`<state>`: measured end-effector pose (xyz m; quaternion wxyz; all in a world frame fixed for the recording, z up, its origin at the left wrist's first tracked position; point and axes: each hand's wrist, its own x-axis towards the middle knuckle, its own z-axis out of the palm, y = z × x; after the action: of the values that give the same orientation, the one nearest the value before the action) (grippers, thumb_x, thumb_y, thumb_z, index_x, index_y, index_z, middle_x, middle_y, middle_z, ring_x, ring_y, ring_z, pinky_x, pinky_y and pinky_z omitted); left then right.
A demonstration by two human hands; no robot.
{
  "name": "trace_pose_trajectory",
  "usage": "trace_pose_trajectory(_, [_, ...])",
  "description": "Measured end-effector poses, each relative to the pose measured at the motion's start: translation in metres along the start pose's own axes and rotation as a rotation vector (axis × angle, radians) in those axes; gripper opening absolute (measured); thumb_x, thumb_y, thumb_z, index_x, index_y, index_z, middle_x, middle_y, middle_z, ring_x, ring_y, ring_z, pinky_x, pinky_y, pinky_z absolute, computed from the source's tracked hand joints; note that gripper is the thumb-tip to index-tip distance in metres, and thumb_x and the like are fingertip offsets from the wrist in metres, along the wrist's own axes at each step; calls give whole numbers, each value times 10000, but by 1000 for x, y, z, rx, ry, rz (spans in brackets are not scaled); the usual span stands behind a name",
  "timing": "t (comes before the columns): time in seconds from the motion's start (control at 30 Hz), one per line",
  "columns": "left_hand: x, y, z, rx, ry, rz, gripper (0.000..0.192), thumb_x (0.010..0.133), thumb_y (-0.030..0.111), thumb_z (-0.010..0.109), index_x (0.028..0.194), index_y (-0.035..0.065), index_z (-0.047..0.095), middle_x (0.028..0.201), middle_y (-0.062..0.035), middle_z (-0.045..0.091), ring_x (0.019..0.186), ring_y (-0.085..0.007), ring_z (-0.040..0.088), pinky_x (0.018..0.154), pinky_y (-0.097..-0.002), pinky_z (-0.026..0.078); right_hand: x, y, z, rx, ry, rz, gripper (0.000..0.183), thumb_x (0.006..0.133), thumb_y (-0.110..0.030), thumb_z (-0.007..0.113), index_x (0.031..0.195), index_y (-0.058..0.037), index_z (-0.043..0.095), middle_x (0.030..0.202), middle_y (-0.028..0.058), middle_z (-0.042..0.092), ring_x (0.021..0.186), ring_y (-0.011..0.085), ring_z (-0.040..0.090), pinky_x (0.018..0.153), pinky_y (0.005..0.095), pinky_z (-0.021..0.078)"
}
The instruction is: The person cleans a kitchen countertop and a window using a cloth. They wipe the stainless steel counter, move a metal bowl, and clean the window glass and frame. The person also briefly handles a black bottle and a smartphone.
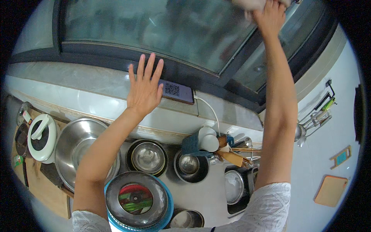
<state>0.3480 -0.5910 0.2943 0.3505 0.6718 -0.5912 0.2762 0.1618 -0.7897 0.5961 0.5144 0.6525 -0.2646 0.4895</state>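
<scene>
My left hand (145, 84), fingers spread and holding nothing, is over the stone windowsill (87, 79) with its fingertips at the dark window frame (95, 56). I cannot tell how firmly it rests there. Close beside its thumb lies a phone (178, 91) with a printed-style code on its screen and a white cable (213, 108) plugged in. High at the top edge, my right hand (269, 14) holds a pale cloth (249, 3) near the upright frame between the window panes (159, 26). The cloth is blurred and partly cut off by the picture's edge.
Below stand a large steel basin (84, 124), a lidded pot (42, 139), steel bowls (148, 158) and a blue colander under a dark lid (136, 221). A blue rack (190, 144) holds white cups. Ladles (314, 121) and a cutting board (331, 191) hang at right.
</scene>
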Motion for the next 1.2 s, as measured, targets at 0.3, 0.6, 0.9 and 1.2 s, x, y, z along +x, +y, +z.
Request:
trace_pose_trajectory(0.3, [-1, -9, -3, 60, 24, -41, 706, 786, 220, 541, 1382, 69, 194, 1449, -164, 118, 1333, -368, 92, 1032, -570, 101, -162, -182, -14, 730, -142, -603, 578, 563, -118, 651, 1128, -176, 545, 1142, 49, 538, 1123, 251, 457, 997, 523, 268])
trace_pose_trajectory(0.6, [-6, -10, -2, 6, -47, 32, 674, 824, 275, 521, 1383, 86, 197, 1452, -158, 107, 1331, -366, 96, 1027, -558, 133, -57, -52, -28, 196, -112, 222, 619, 695, -311, 577, 1235, -40, 440, 1291, 164, 415, 1199, 377, 352, 937, 509, 321])
trace_pose_trajectory(0.9, [-15, -148, -79, 43, -20, 309, 563, 795, 177, 529, 1311, 80, 327, 1381, -145, 272, 1290, -367, 196, 998, -526, 202, -44, -247, -50, 298, -441, -323, 760, 620, -101, 575, 1343, -172, 350, 1363, 176, 336, 1286, 379, 255, 1044, 475, 219])
trace_pose_trajectory(1.2, [-43, -380, -130, 232, 142, -366, 603, 887, 393, 416, 1373, 84, 236, 1441, -151, 154, 1327, -371, 94, 1021, -587, 108, 85, -278, -1, -7, -128, 483, 653, 632, -389, 582, 1207, -101, 465, 1157, 192, 513, 1111, 358, 441, 954, 501, 293])
